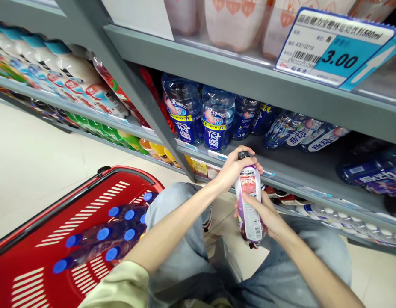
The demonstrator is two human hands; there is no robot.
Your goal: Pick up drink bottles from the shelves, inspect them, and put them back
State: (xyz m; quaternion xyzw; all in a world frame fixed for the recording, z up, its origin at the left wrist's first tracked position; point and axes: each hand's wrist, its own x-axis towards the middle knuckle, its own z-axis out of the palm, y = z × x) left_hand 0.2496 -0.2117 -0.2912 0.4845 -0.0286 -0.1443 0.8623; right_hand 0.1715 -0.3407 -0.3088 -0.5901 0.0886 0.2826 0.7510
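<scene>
I hold a purple-labelled drink bottle (249,201) upright with both hands in front of a grey store shelf (281,171). My left hand (234,167) is wrapped round its neck just below the dark cap. My right hand (261,214) grips the lower body from the right side. Behind the bottle, blue-labelled bottles (214,119) stand in rows on the shelf.
A red shopping basket (40,256) sits on the floor at the lower left with several blue-capped bottles (108,237) lying in it. My knees in grey trousers (181,239) are bent below my arms. A price tag (335,49) reads 3.00 on the upper shelf edge.
</scene>
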